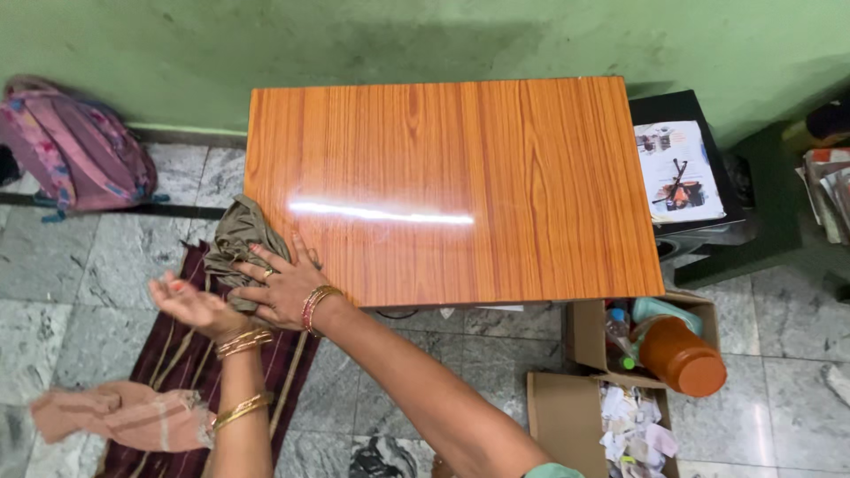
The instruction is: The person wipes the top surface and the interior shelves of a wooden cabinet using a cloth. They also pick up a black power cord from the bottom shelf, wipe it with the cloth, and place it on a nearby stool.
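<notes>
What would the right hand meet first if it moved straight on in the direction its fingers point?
The right hand points up-left, lying on the olive-brown cloth at the wooden table's corner. The cloth comes first; beyond it, probably grey marble floor, though depth is unclear.

Olive cloth (241, 241), orange wood-grain table (460, 159)

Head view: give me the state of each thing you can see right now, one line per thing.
Olive cloth: crumpled at the table's left front corner, under the right hand.
Right hand: fingers spread, pressing on the cloth.
Left hand: palm up, holding nothing, beside the cloth.
Wooden table: glossy top, bare apart from the cloth.
Pink backpack: leaning against the wall.
Cardboard box: open, holding an orange container.
</notes>
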